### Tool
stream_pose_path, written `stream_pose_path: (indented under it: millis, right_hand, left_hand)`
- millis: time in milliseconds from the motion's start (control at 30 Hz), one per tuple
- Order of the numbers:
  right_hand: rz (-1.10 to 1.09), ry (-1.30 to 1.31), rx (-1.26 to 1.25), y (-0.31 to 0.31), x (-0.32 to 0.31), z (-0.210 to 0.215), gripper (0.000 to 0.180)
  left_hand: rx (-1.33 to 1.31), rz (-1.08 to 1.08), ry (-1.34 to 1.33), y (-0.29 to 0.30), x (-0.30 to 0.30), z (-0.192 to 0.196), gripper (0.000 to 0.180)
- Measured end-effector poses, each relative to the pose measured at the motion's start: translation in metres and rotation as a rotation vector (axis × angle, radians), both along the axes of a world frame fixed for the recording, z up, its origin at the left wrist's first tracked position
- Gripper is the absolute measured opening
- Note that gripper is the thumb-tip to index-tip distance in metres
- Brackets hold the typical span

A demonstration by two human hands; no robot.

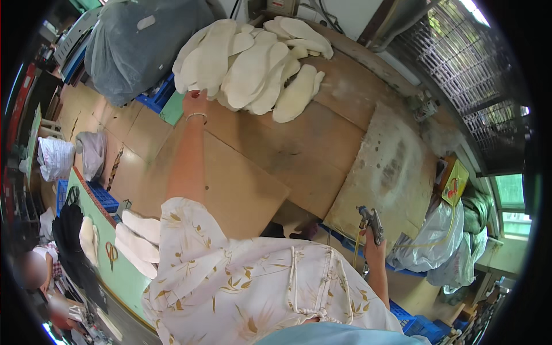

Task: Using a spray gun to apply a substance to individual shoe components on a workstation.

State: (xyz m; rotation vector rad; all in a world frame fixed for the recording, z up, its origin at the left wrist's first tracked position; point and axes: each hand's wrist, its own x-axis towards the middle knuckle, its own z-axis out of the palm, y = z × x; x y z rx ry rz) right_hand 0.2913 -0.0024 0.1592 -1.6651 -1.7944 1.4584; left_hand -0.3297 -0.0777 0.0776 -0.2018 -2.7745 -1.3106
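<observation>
My left arm stretches to the far side of the cardboard-covered table. There, my left hand closes its fingers on the near end of a cream insole, at the left edge of a loose pile of insoles. One insole lies at the pile's right, tilted against another. Low at the right, my right hand is wrapped round the handle of a metal spray gun with a yellowish hose. The gun's head points up and left, over the near edge of a stained board.
A big grey plastic bag stands beyond the left hand, above a blue crate. Left of me, a green table holds more insoles and orange-handled scissors. Silvery bags sit at the right; people are far left.
</observation>
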Motion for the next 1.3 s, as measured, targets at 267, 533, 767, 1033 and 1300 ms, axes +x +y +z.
stream_pose_path:
  millis: [267,533,767,1033,1300]
  right_hand:
    - [-0.196,0.036,-0.106,-0.008,0.022,0.009,0.023]
    - [-0.247,0.056,-0.069,-0.002,0.038,0.014,0.022]
    - [-0.269,0.17,-0.022,0.01,0.078,0.005,0.021]
    - [-0.128,0.147,-0.013,0.047,0.118,-0.002,0.023]
    - [-0.126,0.168,-0.089,0.071,0.134,-0.018,0.024]
  left_hand:
    - [1.124,-0.233,-0.534,0.025,-0.01,0.054,0.019]
    - [1.439,-0.505,-0.48,0.089,0.054,0.153,0.005]
    - [1.383,-0.398,-0.774,0.082,0.264,0.049,0.017]
    - [1.053,0.05,-1.257,0.019,0.443,-0.096,0.014]
    - [0.236,-0.342,-0.325,0.039,0.388,-0.075,0.044]
